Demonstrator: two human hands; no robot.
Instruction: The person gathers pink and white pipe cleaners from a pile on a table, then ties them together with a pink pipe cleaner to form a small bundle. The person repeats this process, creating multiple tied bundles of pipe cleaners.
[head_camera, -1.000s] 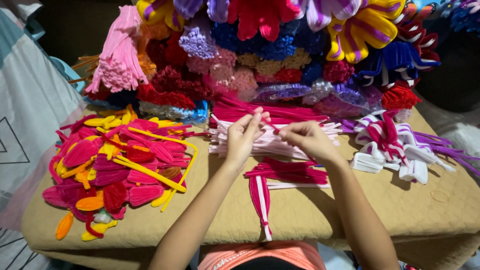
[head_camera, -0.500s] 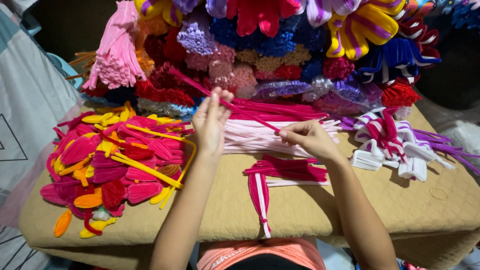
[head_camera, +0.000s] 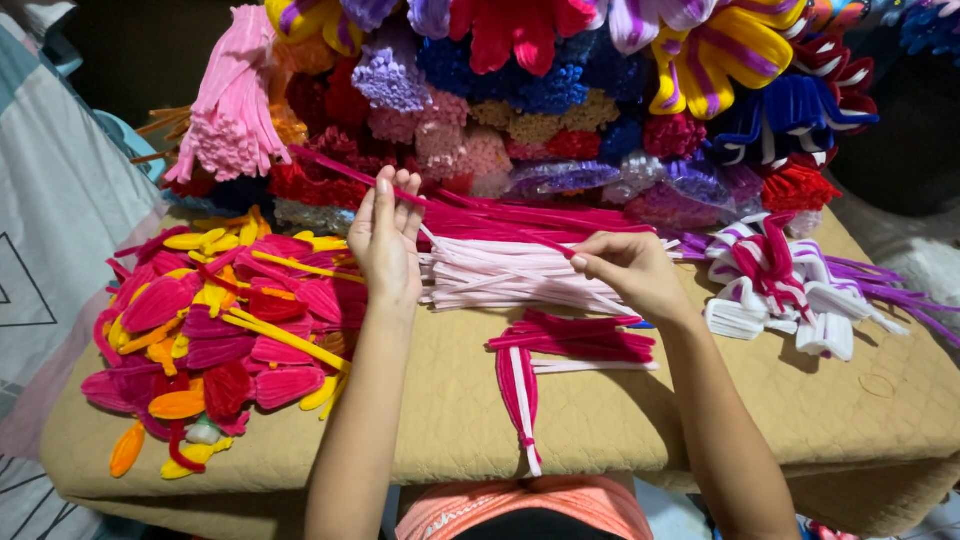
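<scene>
Pipe cleaner (head_camera: 470, 212), thin, fuzzy, magenta

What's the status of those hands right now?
Left hand and right hand pinch one magenta pipe cleaner, stretched above pale pink stems. Nothing in the way.
</scene>
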